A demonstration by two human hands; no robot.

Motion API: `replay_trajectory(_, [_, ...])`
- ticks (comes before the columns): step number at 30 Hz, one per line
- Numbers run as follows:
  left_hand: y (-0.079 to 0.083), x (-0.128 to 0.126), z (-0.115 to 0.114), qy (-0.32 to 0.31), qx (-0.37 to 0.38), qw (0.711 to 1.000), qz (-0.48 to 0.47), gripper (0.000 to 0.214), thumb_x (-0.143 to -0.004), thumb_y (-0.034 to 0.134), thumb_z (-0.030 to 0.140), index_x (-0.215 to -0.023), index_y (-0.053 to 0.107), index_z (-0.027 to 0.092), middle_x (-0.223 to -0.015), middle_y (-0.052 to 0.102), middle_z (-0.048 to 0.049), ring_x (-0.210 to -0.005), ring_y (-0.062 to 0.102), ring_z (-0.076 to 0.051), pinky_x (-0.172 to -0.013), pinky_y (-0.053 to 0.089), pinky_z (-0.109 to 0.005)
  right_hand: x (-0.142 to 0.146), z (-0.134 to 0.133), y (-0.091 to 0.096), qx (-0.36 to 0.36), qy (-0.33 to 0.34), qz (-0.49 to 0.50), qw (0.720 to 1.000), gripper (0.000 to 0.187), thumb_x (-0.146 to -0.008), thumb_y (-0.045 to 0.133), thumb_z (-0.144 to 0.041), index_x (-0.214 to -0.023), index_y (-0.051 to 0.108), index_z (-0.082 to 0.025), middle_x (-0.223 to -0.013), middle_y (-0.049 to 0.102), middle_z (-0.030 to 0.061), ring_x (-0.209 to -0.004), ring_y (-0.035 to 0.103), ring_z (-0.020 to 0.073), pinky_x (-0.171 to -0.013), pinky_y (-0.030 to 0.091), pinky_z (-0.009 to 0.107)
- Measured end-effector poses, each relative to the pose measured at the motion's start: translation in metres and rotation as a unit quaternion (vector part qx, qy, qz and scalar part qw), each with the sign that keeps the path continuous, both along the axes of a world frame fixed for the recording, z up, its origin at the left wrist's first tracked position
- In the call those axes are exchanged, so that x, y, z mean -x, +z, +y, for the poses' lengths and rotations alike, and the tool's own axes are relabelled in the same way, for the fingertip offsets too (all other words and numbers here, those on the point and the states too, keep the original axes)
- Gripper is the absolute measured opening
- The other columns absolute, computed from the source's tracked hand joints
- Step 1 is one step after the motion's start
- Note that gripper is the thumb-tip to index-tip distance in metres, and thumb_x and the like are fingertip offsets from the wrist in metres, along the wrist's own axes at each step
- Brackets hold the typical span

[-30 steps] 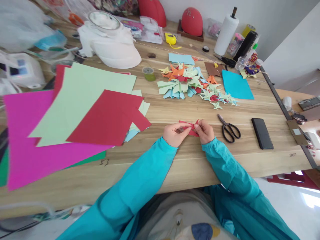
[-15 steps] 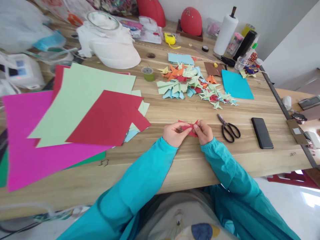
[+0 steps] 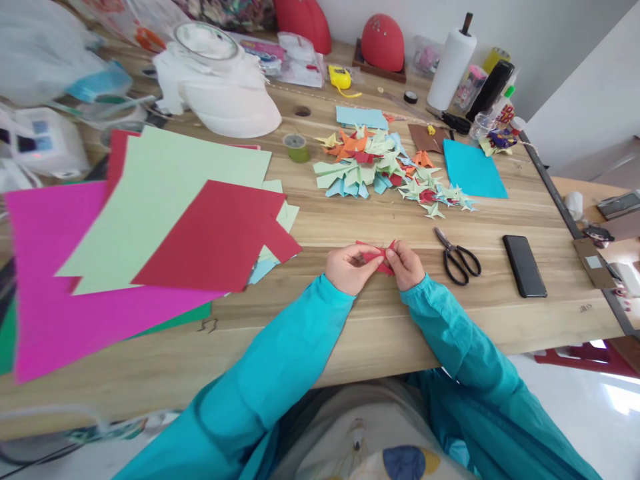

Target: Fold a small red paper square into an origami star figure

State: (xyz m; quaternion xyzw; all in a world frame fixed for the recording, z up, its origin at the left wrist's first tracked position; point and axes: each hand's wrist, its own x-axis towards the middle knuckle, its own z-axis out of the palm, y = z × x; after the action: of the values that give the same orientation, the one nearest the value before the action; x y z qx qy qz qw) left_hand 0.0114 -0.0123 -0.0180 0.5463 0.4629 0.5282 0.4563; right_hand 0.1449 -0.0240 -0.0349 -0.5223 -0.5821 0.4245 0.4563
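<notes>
Between my two hands, just above the wooden table, is a small piece of folded red paper [image 3: 384, 263]. My left hand [image 3: 349, 268] pinches its left side, thumb and fingertips together. My right hand [image 3: 406, 265] is closed on the paper's right side. Pointed red corners stick up past the fingers; the rest of the folds is hidden by them. To the right of my right hand lie black-handled scissors [image 3: 457, 259]. Beyond both hands is a pile of folded paper pieces [image 3: 357, 170] in green, orange, red and blue.
Large sheets stack up at left: a red sheet [image 3: 215, 233], a pale green sheet [image 3: 150, 207] and a magenta sheet [image 3: 65, 313]. A phone [image 3: 525, 266] lies right of the scissors. Farther back are a blue square sheet [image 3: 475, 170], a spool [image 3: 296, 147] and a white cap [image 3: 230, 100].
My right hand has shifted very slightly to the left, still on the red paper. My left hand and everything on the table look the same.
</notes>
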Motion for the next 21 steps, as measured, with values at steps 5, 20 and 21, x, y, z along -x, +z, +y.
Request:
replay_trajectory(5, [-0.001,0.002,0.002,0.001,0.008,1.0,0.002,0.015,-0.059,0.072,0.025,-0.069,0.069,0.015,-0.067,0.069,-0.0033,-0.045,0.051,-0.007,-0.044,0.045,-0.019,0.002,-0.001,0.005,0.032,-0.001,0.066,0.997,0.043,-0.081,0.039,-0.06,-0.068,0.043,-0.019,-0.056,0.046,-0.0029,-0.043,0.045,0.0081,-0.04,0.042,0.023])
replay_trajectory(20, [-0.002,0.004,0.002,-0.032,0.028,0.999,-0.017,0.017,-0.058,0.072,0.024,-0.072,0.068,0.014,-0.076,0.071,-0.006,-0.05,0.055,-0.009,-0.048,0.047,-0.021,0.003,0.002,0.014,0.08,0.041,0.142,0.986,0.044,-0.063,0.064,-0.058,-0.059,0.044,-0.018,-0.046,0.047,-0.0062,-0.039,0.044,0.0066,-0.036,0.041,0.021])
replay_trajectory(21, [-0.002,0.004,0.003,-0.036,0.031,0.999,-0.018,0.018,-0.058,0.072,0.024,-0.073,0.068,0.014,-0.076,0.071,-0.0061,-0.05,0.055,-0.009,-0.048,0.047,-0.021,0.003,0.002,0.015,0.082,0.044,0.144,0.985,0.043,-0.063,0.064,-0.057,-0.059,0.044,-0.018,-0.046,0.047,-0.0062,-0.039,0.044,0.0067,-0.036,0.042,0.021])
